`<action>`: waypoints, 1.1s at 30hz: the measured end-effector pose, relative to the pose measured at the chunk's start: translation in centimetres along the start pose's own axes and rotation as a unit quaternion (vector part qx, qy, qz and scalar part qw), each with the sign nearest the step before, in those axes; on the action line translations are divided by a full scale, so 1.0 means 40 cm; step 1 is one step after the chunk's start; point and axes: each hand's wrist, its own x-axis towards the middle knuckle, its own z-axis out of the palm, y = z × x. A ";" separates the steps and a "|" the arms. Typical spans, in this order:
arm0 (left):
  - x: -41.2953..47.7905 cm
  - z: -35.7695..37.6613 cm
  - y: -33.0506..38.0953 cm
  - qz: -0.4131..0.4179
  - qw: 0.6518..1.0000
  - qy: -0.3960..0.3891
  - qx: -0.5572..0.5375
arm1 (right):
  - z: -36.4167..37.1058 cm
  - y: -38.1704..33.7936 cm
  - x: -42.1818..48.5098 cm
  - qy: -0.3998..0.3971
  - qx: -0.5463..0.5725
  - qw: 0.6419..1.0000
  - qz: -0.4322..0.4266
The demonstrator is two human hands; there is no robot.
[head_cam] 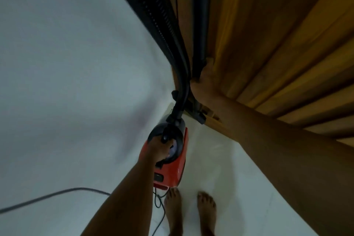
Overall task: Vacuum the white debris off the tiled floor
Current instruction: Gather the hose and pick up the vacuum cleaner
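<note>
1. While the left hand [160, 148] has its fingers curled round the black handle of the red canister vacuum [172, 170] and the right hand [205, 84] wraps the black plastic wand [200, 15], I'd drag the nozzle [199, 118] slowly along the brown wooden panel [277, 34].
2. White debris? Can't spot any on the white tiled floor [220, 168] at 5 o'clock.
3. Mind the ribbed black hose [162, 30] at 12, the grey cord [47, 196] at 8 and the bare feet [173, 210] at 6.
</note>
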 end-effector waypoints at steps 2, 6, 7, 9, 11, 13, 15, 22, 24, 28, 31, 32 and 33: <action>0.059 0.005 -0.030 -0.007 1.000 0.001 0.004 | 0.056 0.031 0.022 -0.013 0.003 1.000 -0.002; 0.177 0.005 -0.095 -0.007 1.000 -0.010 -0.001 | 0.191 0.112 0.044 -0.023 0.006 1.000 0.010; 0.205 0.007 -0.110 -0.009 1.000 -0.013 0.001 | 0.219 0.133 0.048 -0.011 -0.003 1.000 0.007; 0.256 0.016 -0.142 -0.010 1.000 -0.018 0.013 | 0.264 0.182 0.058 0.001 -0.020 1.000 0.007; 0.306 0.027 -0.176 -0.012 0.999 -0.023 0.023 | 0.301 0.233 0.074 -0.003 -0.042 0.999 0.009; 0.354 0.036 -0.206 -0.014 0.999 -0.026 0.027 | 0.332 0.286 0.094 -0.008 -0.053 0.999 0.005; 0.398 0.049 -0.235 -0.014 0.999 -0.025 0.015 | 0.362 0.331 0.107 -0.009 -0.059 0.998 -0.004; 0.516 0.108 -0.298 -0.016 0.998 -0.015 0.058 | 0.449 0.416 0.128 0.007 0.002 1.000 -0.020; 0.532 0.119 -0.288 -0.013 0.998 -0.010 0.064 | 0.451 0.429 0.126 0.012 0.004 1.000 -0.029; 0.571 0.133 -0.269 -0.001 0.999 0.007 0.040 | 0.461 0.441 0.116 0.013 -0.034 0.999 -0.022; 0.590 0.132 -0.271 0.019 0.999 0.011 0.043 | 0.472 0.449 0.120 -0.001 -0.109 0.994 0.011; 0.579 0.127 -0.261 0.020 0.999 0.008 0.050 | 0.477 0.455 0.122 -0.003 -0.136 0.990 0.033; 0.563 0.118 -0.245 0.024 0.998 0.004 0.061 | 0.480 0.460 0.126 -0.008 -0.152 0.987 0.056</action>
